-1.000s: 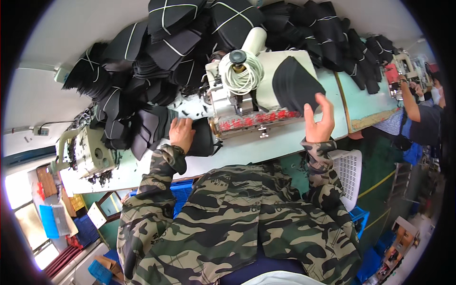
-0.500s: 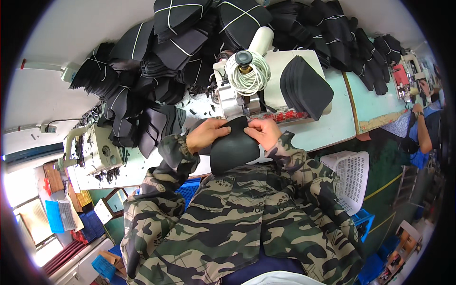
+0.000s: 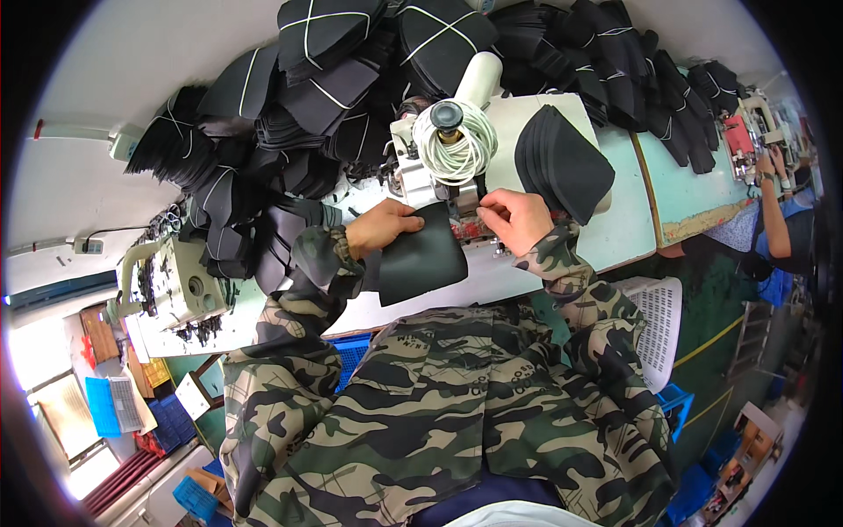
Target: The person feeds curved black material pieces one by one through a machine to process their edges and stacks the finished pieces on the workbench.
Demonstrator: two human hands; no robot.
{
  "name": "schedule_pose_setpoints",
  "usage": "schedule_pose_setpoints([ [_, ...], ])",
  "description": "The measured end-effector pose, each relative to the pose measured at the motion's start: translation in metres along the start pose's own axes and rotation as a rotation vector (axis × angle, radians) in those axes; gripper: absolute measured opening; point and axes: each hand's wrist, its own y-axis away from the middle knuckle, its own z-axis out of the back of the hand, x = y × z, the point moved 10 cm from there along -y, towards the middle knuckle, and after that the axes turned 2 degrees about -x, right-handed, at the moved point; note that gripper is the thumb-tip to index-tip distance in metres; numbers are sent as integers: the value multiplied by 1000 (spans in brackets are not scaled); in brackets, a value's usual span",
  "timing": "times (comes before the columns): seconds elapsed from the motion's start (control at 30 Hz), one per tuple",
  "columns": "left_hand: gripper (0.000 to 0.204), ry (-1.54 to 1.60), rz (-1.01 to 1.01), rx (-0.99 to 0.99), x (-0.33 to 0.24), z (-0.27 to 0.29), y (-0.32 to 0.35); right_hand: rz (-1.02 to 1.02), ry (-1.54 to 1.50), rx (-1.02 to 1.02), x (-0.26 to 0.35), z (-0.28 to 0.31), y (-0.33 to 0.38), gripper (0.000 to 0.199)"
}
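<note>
My left hand (image 3: 381,227) pinches the upper left edge of a black, flat, flexible piece (image 3: 426,259), thumb on top. The piece hangs over the near edge of the worktable, just in front of a pale sewing machine (image 3: 479,81). My right hand (image 3: 520,221) is apart from the piece, beside the machine's working end. Its fingers are curled and pressed together; whether anything small is between them is hidden. On the machine's bed, right of its head, lies a fanned stack of black curved pieces (image 3: 562,167).
Tied bundles of black pieces (image 3: 329,35) heap along the back of the table. A second machine (image 3: 183,274) stands at the left among black scraps. A white basket (image 3: 660,338) is at the lower right. A co-worker's arm (image 3: 773,206) reaches toward equipment at the far right.
My right hand has let go of the black piece and moved right, its fingers curling. My left hand still holds the piece, which has shifted slightly left and tilted.
</note>
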Motion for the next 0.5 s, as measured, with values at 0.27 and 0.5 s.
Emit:
schedule_pose_setpoints([
  [0.27,18,234,-22,47,-29,-15,-1,152,473,63,27,-2,-23,32],
  [0.5,18,145,54,60,2,-4,2,48,363,192,7,-11,-20,31],
])
